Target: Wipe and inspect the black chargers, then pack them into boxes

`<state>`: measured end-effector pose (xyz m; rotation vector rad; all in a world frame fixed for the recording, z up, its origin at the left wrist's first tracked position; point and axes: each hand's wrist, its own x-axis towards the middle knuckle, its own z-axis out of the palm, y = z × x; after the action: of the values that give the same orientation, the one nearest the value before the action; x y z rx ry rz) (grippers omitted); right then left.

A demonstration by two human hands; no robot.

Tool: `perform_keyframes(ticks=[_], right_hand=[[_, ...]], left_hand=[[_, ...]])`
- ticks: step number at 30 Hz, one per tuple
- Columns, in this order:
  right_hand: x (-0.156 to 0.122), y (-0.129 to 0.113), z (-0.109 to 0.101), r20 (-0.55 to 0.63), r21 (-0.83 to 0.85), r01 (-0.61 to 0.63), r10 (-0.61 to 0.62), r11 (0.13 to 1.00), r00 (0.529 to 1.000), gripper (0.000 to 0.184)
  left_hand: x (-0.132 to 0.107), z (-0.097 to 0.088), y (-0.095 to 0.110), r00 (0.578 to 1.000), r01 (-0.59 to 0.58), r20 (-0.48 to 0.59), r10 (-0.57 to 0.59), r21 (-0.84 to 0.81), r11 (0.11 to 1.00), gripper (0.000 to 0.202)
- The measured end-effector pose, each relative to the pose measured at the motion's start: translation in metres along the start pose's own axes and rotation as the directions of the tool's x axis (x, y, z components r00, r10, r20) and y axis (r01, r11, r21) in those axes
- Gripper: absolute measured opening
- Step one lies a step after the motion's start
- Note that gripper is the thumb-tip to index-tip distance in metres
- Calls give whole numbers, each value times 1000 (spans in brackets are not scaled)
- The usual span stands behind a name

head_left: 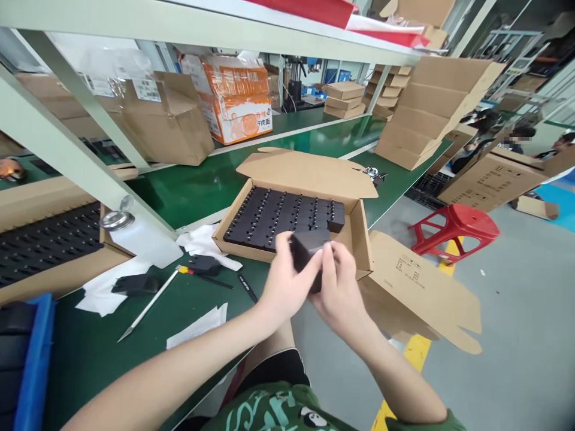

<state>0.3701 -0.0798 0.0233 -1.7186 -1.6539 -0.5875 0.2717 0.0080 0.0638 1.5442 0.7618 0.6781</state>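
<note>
A black, box-shaped power adapter [309,242] is held up between both hands, just over the near edge of an open cardboard box [366,236]. My left hand [287,281] grips it from the left, thumb across the near face. On the other side my right hand [338,281] is closed on it, fingertips pinching its upper right edge. The fingers cover part of the adapter. Rows of similar black adapters [278,215] with shiny metal pins fill most of the box; its right end shows bare cardboard.
On the green table [179,197] lie a craft knife [148,305], white cloths [204,242], loose black adapters [139,284] and a white dispenser bottle [150,239]. A blue bin [38,359] stands at left. A shelf post [81,137] slants overhead. A red stool [462,227] stands right.
</note>
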Motion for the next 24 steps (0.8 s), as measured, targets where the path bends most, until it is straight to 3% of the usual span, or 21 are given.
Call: perform_keyframes(ticks=[3, 5, 8, 10, 13, 16, 20, 24], right_hand=[[15, 22, -16, 64, -63, -142, 146, 988, 987, 90], [26, 43, -27, 150, -56, -234, 240, 971, 959, 90], [37, 83, -36, 293, -29, -358, 351, 933, 890, 96], [40, 109, -34, 369, -32, -436, 416, 900, 831, 99], [40, 136, -21, 451, -64, -536, 504, 842, 737, 75], [42, 144, -5, 516, -90, -587, 542, 804, 663, 46], [53, 143, 8, 633, -127, -622, 546, 773, 549, 42], [67, 145, 15, 752, -243, -645, 561, 724, 346, 39]], left_hand=[[34, 22, 11, 987, -36, 156, 24, 70, 997, 48], [63, 29, 13, 958, -86, 284, 42, 145, 986, 41], [104, 26, 4, 893, -234, 444, 78, 308, 922, 37], [121, 22, -7, 849, -368, 516, 111, 428, 825, 39], [133, 18, -25, 770, -552, 625, 128, 551, 626, 37], [137, 15, -36, 714, -659, 690, 119, 606, 445, 36], [142, 6, -42, 709, -693, 695, 117, 657, 297, 37], [141, 5, -44, 698, -712, 706, 125, 663, 232, 38]])
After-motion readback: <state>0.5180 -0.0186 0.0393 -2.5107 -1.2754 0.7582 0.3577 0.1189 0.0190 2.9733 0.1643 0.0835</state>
